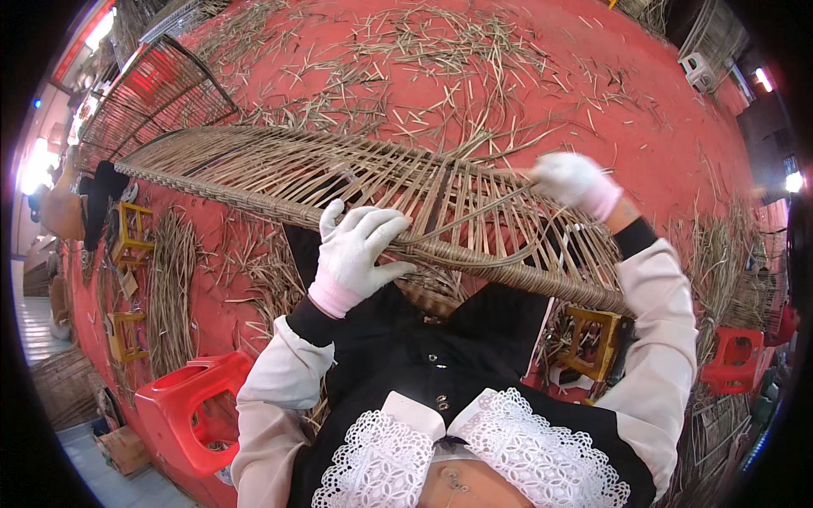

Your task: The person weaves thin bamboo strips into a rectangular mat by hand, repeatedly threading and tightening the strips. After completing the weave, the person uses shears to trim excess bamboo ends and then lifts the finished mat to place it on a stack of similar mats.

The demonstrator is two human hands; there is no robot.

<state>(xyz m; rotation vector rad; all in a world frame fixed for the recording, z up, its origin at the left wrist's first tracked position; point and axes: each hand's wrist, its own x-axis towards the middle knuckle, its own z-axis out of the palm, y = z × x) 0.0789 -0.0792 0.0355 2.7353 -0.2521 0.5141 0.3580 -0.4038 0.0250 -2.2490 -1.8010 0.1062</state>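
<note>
A long, curved wicker panel (279, 157) with thin ribs and a tightly woven near rim lies across my lap. My left hand (360, 250), in a white glove with a pink cuff, grips that rim near its middle, with index finger and thumb close to the weave and the other fingers loosely bent. At the panel's far right edge, my gloved right hand (576, 182) is closed around a long, thin cane strand (483, 209). The strand runs from the weave beside my left hand up to my right hand, and a loop of it curves down over the ribs.
Cut strips (457, 51) litter the red floor (627, 46). Another wicker frame (157, 93) stands at far left. A red plastic stool (199, 406) is at near left, another red stool (735, 360) at right, and a yellow stool (593, 343) under my right arm. Long strand bundles (172, 292) lie left.
</note>
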